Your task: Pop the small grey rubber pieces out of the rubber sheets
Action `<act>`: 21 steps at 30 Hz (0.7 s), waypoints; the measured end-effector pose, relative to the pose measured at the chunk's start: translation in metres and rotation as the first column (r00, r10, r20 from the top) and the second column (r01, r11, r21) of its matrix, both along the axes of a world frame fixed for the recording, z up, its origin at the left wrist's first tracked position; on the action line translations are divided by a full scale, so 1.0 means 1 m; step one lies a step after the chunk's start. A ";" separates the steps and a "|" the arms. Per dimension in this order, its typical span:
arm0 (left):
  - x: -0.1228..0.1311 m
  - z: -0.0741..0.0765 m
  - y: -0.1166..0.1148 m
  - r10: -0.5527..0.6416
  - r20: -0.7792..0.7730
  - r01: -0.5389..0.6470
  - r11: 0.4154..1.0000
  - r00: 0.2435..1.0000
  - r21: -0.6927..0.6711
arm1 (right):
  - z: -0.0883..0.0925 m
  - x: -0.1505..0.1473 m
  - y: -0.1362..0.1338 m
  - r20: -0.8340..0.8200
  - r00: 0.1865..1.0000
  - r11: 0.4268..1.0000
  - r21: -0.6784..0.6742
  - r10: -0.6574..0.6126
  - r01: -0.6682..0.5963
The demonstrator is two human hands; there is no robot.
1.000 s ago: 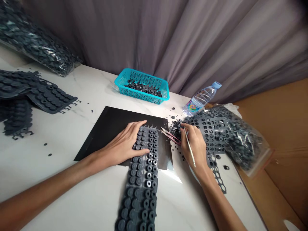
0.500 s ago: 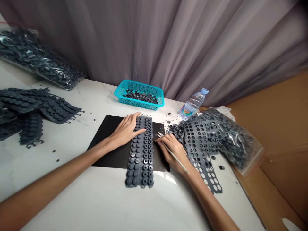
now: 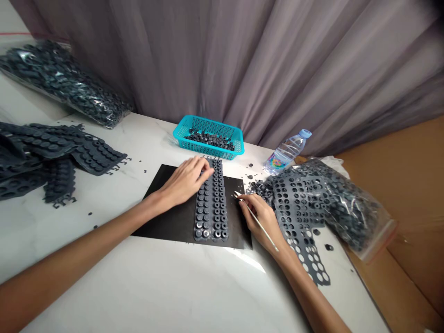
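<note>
A dark grey rubber strip with rows of round studs lies lengthwise on a black mat. The left rows have capped studs; those on the right show open centres. My left hand rests over the strip's far left part, fingers stretched forward and thumb apart. To the right of the strip, my right hand pinches slim tweezers. Their pointed tips are apart from each other and off the strip, above the mat's right side.
A turquoise basket of small dark parts stands behind the mat. At right are a water bottle, a perforated sheet and a bag of parts. At left lie more studded sheets and a large bag.
The strip has slid away from me, so its near end now lies on the mat instead of past its edge. My left hand went forward with it. The view shifted slightly.
</note>
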State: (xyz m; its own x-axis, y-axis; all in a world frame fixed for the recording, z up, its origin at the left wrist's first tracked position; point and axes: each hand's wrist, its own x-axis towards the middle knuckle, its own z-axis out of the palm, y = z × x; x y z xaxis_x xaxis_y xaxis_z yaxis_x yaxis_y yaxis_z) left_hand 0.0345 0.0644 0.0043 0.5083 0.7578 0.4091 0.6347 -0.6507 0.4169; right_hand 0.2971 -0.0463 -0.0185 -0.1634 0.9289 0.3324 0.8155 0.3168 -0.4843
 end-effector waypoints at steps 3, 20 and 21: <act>-0.016 -0.001 -0.034 -0.131 -0.105 0.117 0.985 0.986 -0.128 | -0.002 -0.001 0.002 0.003 0.999 0.999 0.018 -0.037 0.037; -0.031 -0.004 -0.055 -0.202 -0.009 0.199 0.970 0.979 -0.139 | -0.003 -0.007 -0.008 -0.057 0.997 0.997 0.067 0.050 -0.046; -0.033 0.000 -0.059 -0.236 0.000 0.233 0.959 0.972 -0.161 | -0.003 -0.006 -0.008 -0.045 0.998 0.997 0.065 0.052 -0.049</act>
